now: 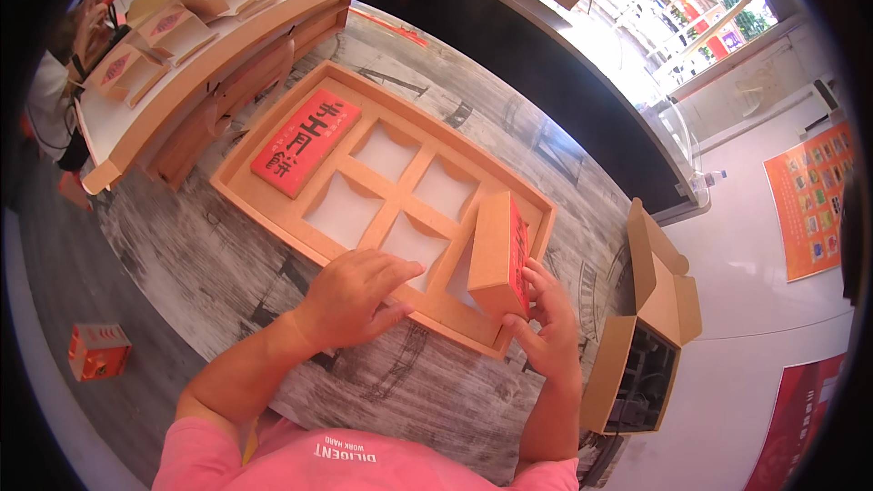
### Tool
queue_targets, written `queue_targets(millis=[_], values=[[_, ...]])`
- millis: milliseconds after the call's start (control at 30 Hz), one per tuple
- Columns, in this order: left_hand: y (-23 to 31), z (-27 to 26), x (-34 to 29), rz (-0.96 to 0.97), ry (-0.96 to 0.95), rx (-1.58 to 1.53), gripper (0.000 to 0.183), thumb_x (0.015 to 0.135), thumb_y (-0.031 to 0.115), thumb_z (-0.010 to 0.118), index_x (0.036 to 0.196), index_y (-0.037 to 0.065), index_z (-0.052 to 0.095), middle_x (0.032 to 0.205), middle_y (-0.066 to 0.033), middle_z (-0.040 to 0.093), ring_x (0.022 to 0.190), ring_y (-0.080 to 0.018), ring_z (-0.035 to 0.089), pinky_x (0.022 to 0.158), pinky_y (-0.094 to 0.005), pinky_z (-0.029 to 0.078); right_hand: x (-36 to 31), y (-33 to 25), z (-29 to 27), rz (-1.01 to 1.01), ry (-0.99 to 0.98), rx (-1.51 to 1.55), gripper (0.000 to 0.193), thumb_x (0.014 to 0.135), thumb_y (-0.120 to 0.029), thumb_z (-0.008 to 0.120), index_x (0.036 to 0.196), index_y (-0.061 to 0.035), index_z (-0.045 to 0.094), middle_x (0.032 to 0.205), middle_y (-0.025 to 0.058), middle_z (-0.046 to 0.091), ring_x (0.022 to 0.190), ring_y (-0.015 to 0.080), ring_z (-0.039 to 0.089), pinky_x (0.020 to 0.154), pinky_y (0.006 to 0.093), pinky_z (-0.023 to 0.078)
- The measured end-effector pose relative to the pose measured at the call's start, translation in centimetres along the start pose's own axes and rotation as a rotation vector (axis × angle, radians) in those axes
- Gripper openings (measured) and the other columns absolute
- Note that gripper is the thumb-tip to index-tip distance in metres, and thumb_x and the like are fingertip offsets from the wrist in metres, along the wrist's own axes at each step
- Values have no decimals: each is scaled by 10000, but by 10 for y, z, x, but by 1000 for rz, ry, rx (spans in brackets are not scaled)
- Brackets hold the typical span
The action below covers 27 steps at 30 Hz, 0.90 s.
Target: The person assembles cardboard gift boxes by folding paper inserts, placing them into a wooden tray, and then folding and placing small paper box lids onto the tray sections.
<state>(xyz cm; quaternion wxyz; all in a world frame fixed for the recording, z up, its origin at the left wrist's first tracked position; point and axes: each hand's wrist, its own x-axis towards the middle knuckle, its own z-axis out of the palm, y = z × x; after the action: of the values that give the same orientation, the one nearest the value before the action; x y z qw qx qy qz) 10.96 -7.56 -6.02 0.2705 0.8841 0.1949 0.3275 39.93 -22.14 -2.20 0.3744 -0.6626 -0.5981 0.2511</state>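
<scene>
On my feed, the right hand grips a tan box, its red face turned rightward, at the right end of a shallow tray. I see the left hand, fingers loosely curled, by the near rim. An open carton (dark contents showing) sits beyond, rightward.

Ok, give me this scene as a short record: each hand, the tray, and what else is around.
Left hand: thumb and fingers apart, nothing visible in it, at the near edge of the tray
Right hand: holding a tilted tan box with a red side
Tray: tan, on a grey table
Tray's left end: red panel with black writing
Right of tray: open cardboard carton, dark contents
Lower left: small orange box
</scene>
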Motion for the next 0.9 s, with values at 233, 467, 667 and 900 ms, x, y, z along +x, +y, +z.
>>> queue_targets(millis=[233,467,667,900], values=[[38,11,31,-17,-93,-112,652,874,276,787,1405,17,511,1345,-219,578,1207,-399,606,982,-458,524,-6,-12,9,-45,84,-92,616,822,-49,800,1400,-26,587,1503,205,510,1188,252,626,777,307,568],[24,44,52,-129,-71,-225,593,876,268,790,1334,-5,531,1195,-226,641,1065,-387,657,875,-443,545,-15,-6,22,-212,236,-122,514,857,-23,743,1349,8,602,1447,215,555,1203,296,624,817,330,571],[24,44,47,-186,-96,-231,474,868,289,803,1190,3,605,936,-166,704,861,-337,704,747,-423,558,-20,-1,37,-312,372,-188,390,857,4,717,1239,24,642,1384,234,592,1201,346,624,897,385,563],[25,45,43,-167,-81,-271,394,853,265,799,1067,-10,614,842,-180,695,790,-375,701,684,-450,547,-23,10,45,-327,428,-116,319,869,38,687,1187,28,655,1351,241,605,1187,344,626,946,408,547]])
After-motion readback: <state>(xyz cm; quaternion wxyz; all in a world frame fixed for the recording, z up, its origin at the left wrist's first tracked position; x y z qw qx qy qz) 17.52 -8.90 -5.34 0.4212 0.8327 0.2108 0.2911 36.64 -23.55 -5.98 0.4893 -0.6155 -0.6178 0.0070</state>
